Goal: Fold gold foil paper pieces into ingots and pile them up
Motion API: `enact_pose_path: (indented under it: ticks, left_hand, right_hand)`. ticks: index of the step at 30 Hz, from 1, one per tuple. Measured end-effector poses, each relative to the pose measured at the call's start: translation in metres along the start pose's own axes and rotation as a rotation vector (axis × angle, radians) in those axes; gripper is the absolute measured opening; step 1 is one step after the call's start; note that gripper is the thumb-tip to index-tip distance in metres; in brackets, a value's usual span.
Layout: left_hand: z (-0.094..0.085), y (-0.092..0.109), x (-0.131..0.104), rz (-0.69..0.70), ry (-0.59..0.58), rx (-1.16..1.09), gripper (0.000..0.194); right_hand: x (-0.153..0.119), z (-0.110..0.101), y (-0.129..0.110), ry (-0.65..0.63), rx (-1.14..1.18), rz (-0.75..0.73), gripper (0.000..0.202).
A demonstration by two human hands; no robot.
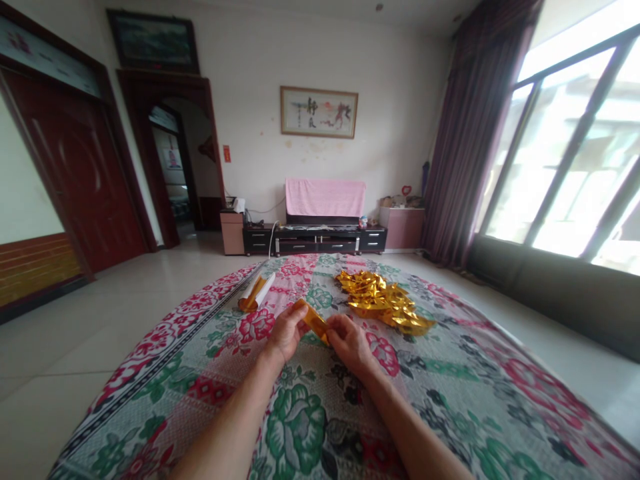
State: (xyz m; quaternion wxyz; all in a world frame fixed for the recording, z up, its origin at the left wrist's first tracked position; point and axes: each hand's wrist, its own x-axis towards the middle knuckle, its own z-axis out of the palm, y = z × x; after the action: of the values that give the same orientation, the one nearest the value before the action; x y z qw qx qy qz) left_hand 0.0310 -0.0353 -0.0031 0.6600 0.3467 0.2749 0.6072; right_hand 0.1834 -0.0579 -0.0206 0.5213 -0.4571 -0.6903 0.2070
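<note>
Between my two hands, above the patterned cloth, is a narrow folded strip of gold foil paper. My left hand pinches its upper left end between thumb and fingers. At the lower right end, the fingers of my right hand close on the strip. A heap of folded gold foil paper pieces lies beyond my right hand. Past my left hand, a curled stack of gold foil sheets with white backs rests on the cloth.
A floral cloth in red, green and grey covers the broad surface under my hands. Farther off, a low black cabinet stands at the wall, with a pink cloth draped above it. Windows and a purple curtain are at the right.
</note>
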Motion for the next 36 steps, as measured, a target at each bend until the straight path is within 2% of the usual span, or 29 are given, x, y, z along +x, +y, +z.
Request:
enact_pose_path:
  ticks: [4,8,13,18,24,32,36]
  left_hand:
    - [0.0,0.001,-0.001,0.003,-0.003,-0.031,0.026]
    - [-0.003,0.0,0.001,0.001,0.019,-0.004,0.028]
    - [-0.005,0.0,0.002,0.023,0.07,0.052,0.031]
    - [-0.003,-0.001,0.001,0.001,0.035,0.085,0.031]
    - [-0.002,-0.002,0.0,0.008,0.024,0.108,0.032]
    - [-0.002,-0.001,-0.001,0.002,0.006,0.102,0.03]
    - [-0.002,-0.001,0.0,-0.003,0.014,0.092,0.031]
  right_hand:
    - [0.0,-0.001,0.0,-0.071,-0.026,-0.015,0.024]
    - [-0.001,-0.001,0.0,-0.151,-0.02,-0.034,0.021]
    - [-0.003,-0.001,-0.007,-0.123,0.022,-0.029,0.024]
    - [-0.004,0.0,-0.015,-0.117,0.051,-0.05,0.013]
    - [-0.003,-0.001,-0.02,-0.082,0.018,-0.056,0.014]
    - [-0.003,0.003,-0.019,-0.078,0.031,-0.051,0.018]
    - [-0.002,0.005,-0.014,-0.079,0.114,-0.02,0.016]
